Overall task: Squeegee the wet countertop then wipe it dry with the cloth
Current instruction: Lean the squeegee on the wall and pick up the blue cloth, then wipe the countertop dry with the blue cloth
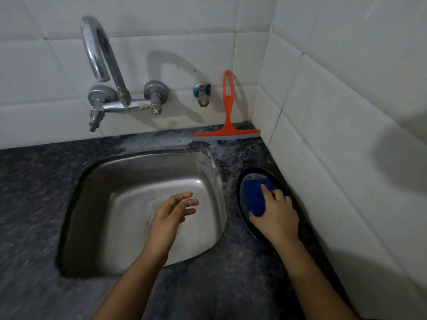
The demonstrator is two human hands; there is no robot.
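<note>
An orange squeegee (227, 116) stands upright against the tiled back wall, its blade resting on the dark stone countertop (235, 155) in the far right corner. A folded blue cloth (254, 195) lies in a dark oval tray (242, 181) to the right of the sink. My right hand (276, 215) rests on the cloth, fingers curled over its near end. My left hand (172, 215) hovers above the steel sink (138, 181) with fingers spread and nothing in it. The countertop around the sink's far right corner looks wet and streaked.
A chrome tap (101, 65) with two knobs juts from the back wall over the sink. A small blue valve (202, 93) sits on the wall beside the squeegee. White tiled walls (346, 112) close off the back and right side.
</note>
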